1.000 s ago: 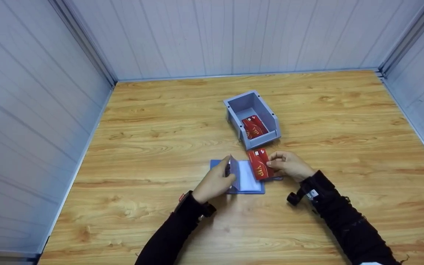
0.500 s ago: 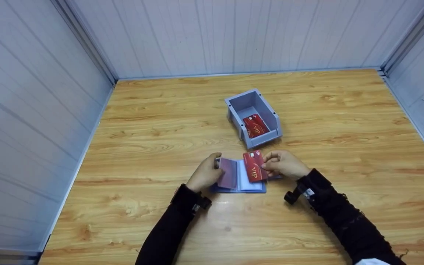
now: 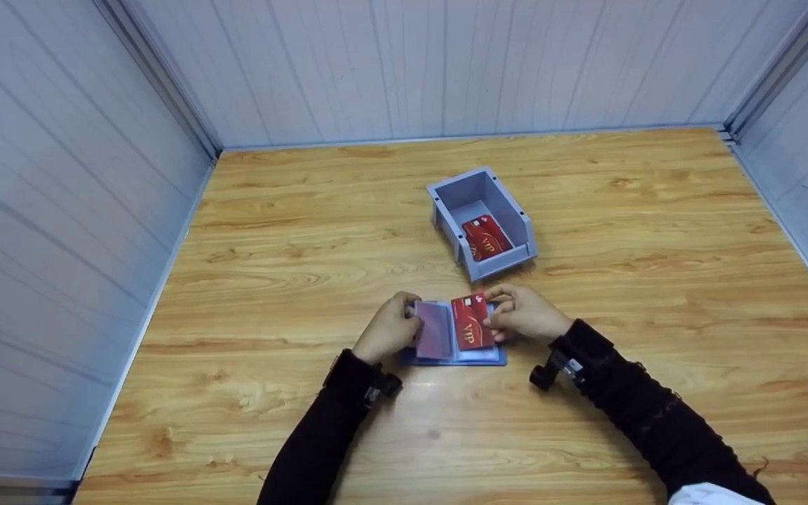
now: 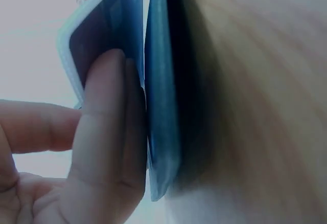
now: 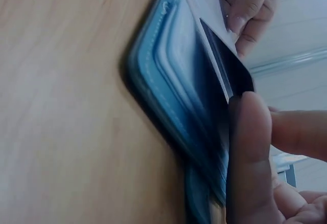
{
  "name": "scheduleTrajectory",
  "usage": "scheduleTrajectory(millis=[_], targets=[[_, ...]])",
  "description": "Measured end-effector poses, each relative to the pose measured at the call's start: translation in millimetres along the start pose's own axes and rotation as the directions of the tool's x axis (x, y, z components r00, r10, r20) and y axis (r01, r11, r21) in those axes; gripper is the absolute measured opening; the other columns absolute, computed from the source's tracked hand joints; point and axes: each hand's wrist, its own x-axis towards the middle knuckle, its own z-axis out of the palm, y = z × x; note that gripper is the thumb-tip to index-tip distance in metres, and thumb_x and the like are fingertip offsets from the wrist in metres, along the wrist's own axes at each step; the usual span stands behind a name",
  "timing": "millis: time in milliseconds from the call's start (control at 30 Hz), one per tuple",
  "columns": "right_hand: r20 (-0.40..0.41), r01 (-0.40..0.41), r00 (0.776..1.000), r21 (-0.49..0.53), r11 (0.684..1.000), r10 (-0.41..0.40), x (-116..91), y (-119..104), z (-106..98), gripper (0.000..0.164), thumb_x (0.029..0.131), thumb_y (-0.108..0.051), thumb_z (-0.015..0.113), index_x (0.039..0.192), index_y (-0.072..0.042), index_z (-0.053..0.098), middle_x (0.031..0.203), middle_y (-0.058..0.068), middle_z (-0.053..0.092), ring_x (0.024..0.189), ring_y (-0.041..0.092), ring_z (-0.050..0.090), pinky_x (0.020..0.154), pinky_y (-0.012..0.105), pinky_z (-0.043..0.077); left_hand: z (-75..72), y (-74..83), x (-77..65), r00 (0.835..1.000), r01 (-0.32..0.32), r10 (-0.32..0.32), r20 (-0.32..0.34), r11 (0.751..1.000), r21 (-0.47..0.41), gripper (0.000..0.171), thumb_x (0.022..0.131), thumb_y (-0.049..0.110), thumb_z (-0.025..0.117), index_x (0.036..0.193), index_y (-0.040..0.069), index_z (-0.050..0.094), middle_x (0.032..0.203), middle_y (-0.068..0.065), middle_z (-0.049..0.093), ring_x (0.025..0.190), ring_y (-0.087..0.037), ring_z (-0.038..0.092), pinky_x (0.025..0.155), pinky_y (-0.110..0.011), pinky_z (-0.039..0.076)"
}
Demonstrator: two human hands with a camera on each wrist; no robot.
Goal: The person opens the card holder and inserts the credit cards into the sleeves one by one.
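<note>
A blue card holder (image 3: 482, 361) lies spread on the table, with clear sleeve pages inside. My left hand (image 3: 384, 330) pinches one reddish-looking sleeve page (image 3: 433, 331) and lifts it off the cover, as the left wrist view shows, where fingers (image 4: 102, 106) sit behind it. Between the thumb and fingers of my right hand (image 3: 532, 313) is a red VIP card (image 3: 470, 324), held over the right-hand page. In the right wrist view the card (image 5: 232, 65) appears edge-on and dark, tilted above the sleeves; whether its edge has entered a pocket I cannot tell.
Behind the card holder stands a grey plastic bin (image 3: 524, 235) with its low front towards me. At least two red VIP cards (image 3: 487, 237) lie in it. White panel walls (image 3: 404, 70) border the wooden table (image 3: 271, 280) at the back and sides.
My left hand has turned the sleeve page over to the left. My right hand has brought the red card leftward and slightly down, over the right-hand page.
</note>
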Motion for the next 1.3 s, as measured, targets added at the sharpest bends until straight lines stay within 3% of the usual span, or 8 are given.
scheduleTrajectory(millis=[367,667,1033,1300], targets=[[0.015,0.023,1.0,-0.02,1.0,-0.023,-0.8,-0.8,6.9,0.046,0.086,0.01,0.057,0.128,0.016,0.038,0.073,0.0,0.068,0.056,0.009,0.064,0.06,0.024,0.059,-0.7,-0.8,0.5,0.999,0.037,-0.036,0.007,0.997,-0.071,0.038,0.092,-0.004,0.044,0.129,-0.009,0.046,0.087,-0.006,0.056,0.071,-0.015,0.061,0.063,-0.029,0.06],[0.025,-0.016,1.0,-0.024,1.0,0.016,-0.2,-1.6,12.5,0.044,0.087,0.01,0.058,0.126,0.014,0.04,0.072,0.0,0.068,0.055,0.009,0.064,0.058,0.024,0.059,0.4,-0.9,0.6,1.0,0.026,-0.026,-0.009,0.996,-0.082,0.038,0.089,-0.005,0.043,0.127,-0.01,0.047,0.084,-0.005,0.054,0.07,-0.014,0.059,0.062,-0.029,0.06],[0.004,-0.008,1.0,-0.046,0.999,0.008,1.7,-5.4,17.9,0.045,0.084,0.008,0.063,0.124,0.015,0.042,0.072,0.002,0.064,0.056,0.01,0.064,0.058,0.024,0.059,1.9,0.1,2.1,0.999,0.04,-0.041,-0.008,0.995,-0.094,0.039,0.09,-0.006,0.042,0.128,-0.01,0.045,0.085,-0.006,0.054,0.072,-0.015,0.059,0.064,-0.031,0.061],[-0.001,0.017,1.0,-0.009,1.0,-0.017,6.0,-4.7,24.6,0.041,0.082,0.012,0.061,0.119,0.015,0.043,0.068,0.001,0.061,0.054,0.009,0.064,0.057,0.023,0.058,2.9,-2.6,2.2,0.999,0.039,-0.04,-0.009,0.991,-0.128,0.036,0.09,-0.008,0.041,0.126,-0.011,0.045,0.084,-0.005,0.053,0.071,-0.014,0.057,0.064,-0.031,0.061]])
